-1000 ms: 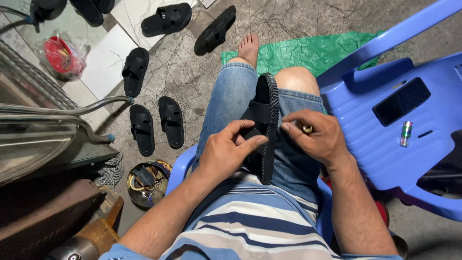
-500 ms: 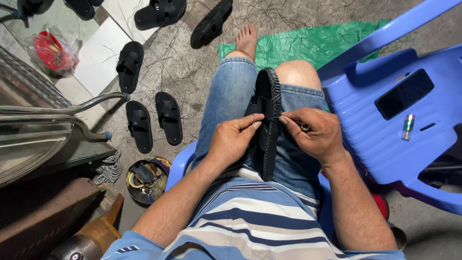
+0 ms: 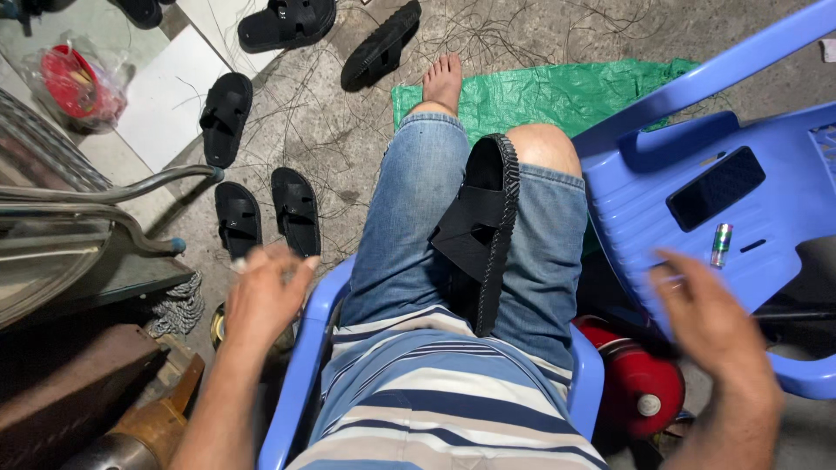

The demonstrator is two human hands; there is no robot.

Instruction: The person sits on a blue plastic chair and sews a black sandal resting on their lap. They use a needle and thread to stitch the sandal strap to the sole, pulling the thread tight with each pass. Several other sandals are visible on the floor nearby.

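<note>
Concrete floor below; black strappy rubber sandal point(image 3: 482, 228) lies on denim lap, left hand point(image 3: 261, 296) and right hand point(image 3: 707, 318) spread wide, empty.

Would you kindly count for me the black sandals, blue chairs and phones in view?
Black sandals: 6 whole, one on the lap, five on the floor
Blue plastic chairs: 2
Black phone: 1
Total: 9, plus a cut-off sandal at the top edge

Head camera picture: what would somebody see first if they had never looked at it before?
A black sandal lies between the person's knees in blue jeans, with the left hand and right hand spread out to either side, both blurred. A blue chair on the right holds a dark phone. More black sandals lie on the floor at the left.
</note>
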